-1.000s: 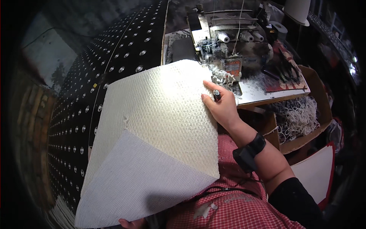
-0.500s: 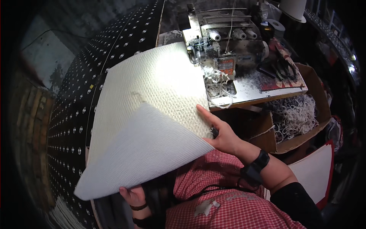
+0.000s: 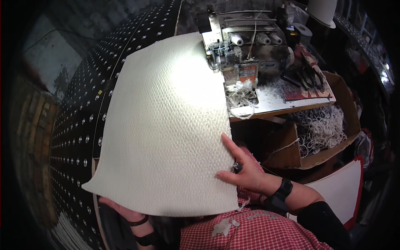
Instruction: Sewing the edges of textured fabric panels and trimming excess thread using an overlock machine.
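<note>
A cream, woven-textured mat [image 3: 162, 137] lies spread before me, its far right edge at the presser area of an overlock sewing machine [image 3: 254, 46]. My right hand [image 3: 246, 171] is at the mat's right edge, index finger and thumb apart on top. A small dark object [image 3: 237, 167] shows between them, its kind unclear; the other fingers are hidden, apparently curled around it. Under the near left edge of the mat is my left hand [image 3: 125, 210], fingers stretched out and partly covered. A loose thread tail [image 3: 243, 203] hangs at the near right corner.
White thread scraps [image 3: 241, 93] lie on the machine table [image 3: 271, 106]. Below it stands a cardboard box [image 3: 329, 156] of trimmings. Scissors [image 3: 312, 77] lie at the table's right. A red-edged cream mat [image 3: 337, 187] sits lower right. A black studded panel [image 3: 83, 121] runs along the left.
The folded-over near part of the mat, which showed its grey underside, has come down flat. My left hand moved left; my right hand slid nearer along the edge.
</note>
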{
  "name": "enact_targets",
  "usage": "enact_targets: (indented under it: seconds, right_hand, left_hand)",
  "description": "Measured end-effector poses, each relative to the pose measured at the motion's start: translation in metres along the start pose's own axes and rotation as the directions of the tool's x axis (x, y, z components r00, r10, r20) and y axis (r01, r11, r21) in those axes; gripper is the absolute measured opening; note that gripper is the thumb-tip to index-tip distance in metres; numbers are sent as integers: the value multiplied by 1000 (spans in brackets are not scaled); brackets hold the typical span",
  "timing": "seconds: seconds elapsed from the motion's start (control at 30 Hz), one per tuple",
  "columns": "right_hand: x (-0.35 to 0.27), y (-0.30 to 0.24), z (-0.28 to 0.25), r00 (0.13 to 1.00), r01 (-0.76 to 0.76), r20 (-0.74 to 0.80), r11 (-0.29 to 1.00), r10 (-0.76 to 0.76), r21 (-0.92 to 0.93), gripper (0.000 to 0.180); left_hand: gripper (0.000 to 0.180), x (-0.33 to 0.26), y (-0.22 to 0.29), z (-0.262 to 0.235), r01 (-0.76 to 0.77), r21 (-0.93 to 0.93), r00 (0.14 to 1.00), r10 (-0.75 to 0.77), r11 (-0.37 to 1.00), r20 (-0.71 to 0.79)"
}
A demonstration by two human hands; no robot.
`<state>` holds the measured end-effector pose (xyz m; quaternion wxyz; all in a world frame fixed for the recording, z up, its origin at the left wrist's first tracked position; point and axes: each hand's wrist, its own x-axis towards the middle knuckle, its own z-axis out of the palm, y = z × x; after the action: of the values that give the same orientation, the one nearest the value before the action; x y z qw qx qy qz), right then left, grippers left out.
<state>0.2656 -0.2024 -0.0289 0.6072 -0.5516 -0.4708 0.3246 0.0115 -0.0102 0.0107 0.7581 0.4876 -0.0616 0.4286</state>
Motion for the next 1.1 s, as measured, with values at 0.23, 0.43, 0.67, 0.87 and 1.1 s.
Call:
enact_targets:
  seconds: [0.23, 0.43, 0.67, 0.87, 1.1]
  right_hand:
    - [-2, -8, 2, 992, 2, -125, 999, -7, -40, 76]
    - [-4, 0, 1, 968, -14, -249, 1000, 13, 1, 52]
    - [4, -1, -4, 931, 28, -366, 998, -6, 55, 26]
    - [10, -1, -10, 938, 42, -346, 998, -26, 39, 24]
    - [13, 4, -15, 934, 6, -358, 1000, 4, 26, 23]
  left_hand:
    - [54, 50, -3, -30, 305, 20, 737, -223, 952, -638]
    - [53, 99, -16, -29, 299, 230, 776, -96, 926, -624]
    - [54, 148, -31, -37, 298, 327, 802, -50, 897, -595]
    - [54, 200, -49, -63, 338, 320, 811, -101, 885, -576]
    - [47, 263, -76, -103, 390, 246, 773, -170, 887, -611]
